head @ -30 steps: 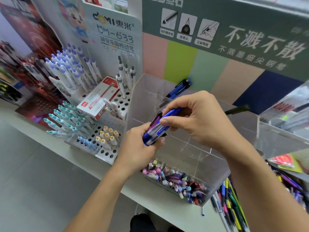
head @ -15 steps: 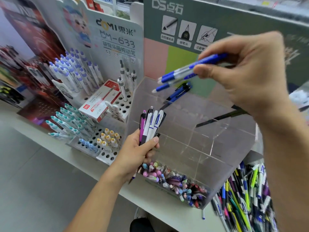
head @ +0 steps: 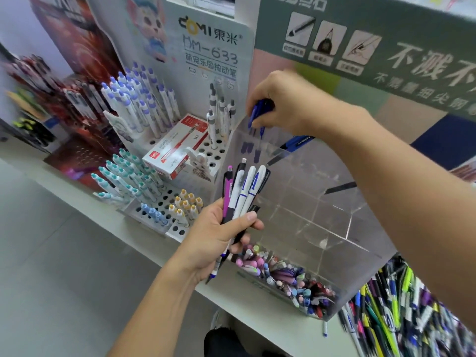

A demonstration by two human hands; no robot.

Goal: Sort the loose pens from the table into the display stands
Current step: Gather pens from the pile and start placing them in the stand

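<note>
Bunch of blue plastic pens point(head: 258, 112) pinched in right hand point(head: 286, 104), tips down over top rear corner of clear acrylic compartmented display stand point(head: 322, 217). Second bunch, white, magenta and black pens point(head: 240, 194), gripped in curled left hand point(head: 219, 238), fanned upright just in front of stand's left wall. Front bottom compartment packed with mixed pastel pens point(head: 288, 276). Left of it, white perforated stand point(head: 164, 202) with teal, purple and yellow-capped pens, red-and-white cardboard box point(head: 177, 148) lying on it. Heap of loose multicoloured pens point(head: 401, 318) on white table point(head: 273, 323), right of acrylic stand.
</note>
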